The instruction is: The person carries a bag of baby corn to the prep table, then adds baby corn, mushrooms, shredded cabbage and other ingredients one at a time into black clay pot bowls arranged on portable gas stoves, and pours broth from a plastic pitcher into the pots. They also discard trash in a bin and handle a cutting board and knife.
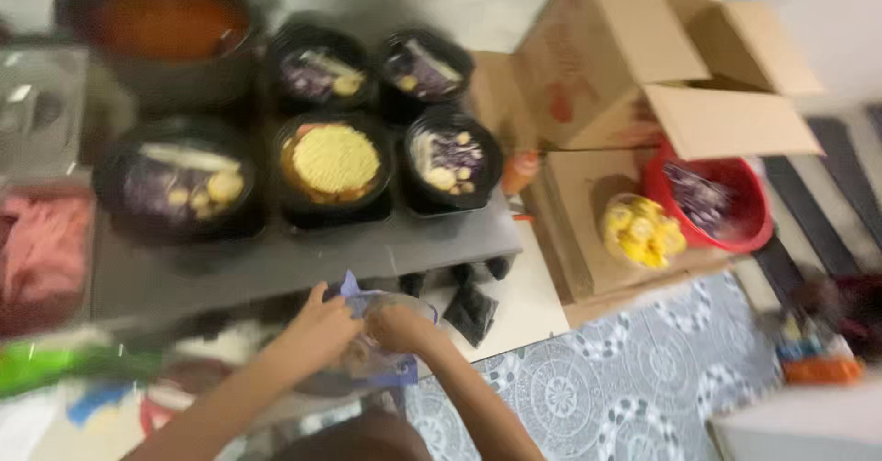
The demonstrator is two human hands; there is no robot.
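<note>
Both hands have a grip on a clear plastic bag [381, 346] with a blue edge: the left hand [323, 325] is clenched on its near-left side and the right hand [397, 325] is clenched on its top right, so the two hands all but meet over it. The bag sits low in the view, just below the front edge of the grey counter [303, 259], and pale lumps show through the plastic, too blurred to name.

On the counter stand black round bowls. The middle front bowl [335, 162] holds a yellow noodle block. The front right bowl [453, 159] and the front left bowl [179, 185] hold purple shreds and pale pieces, as do two back bowls [367, 70]. A large dark pot of orange-red broth [165, 24] stands at the back left.

To the right of the counter an open cardboard box [661, 66] rests on another carton. Beside it are a red basin [735, 213] with purple shreds and a clear bag of yellow pieces [641, 231]. A small black packet [471, 312] lies near the right hand. The floor [625, 378] has a grey and white circle pattern.
</note>
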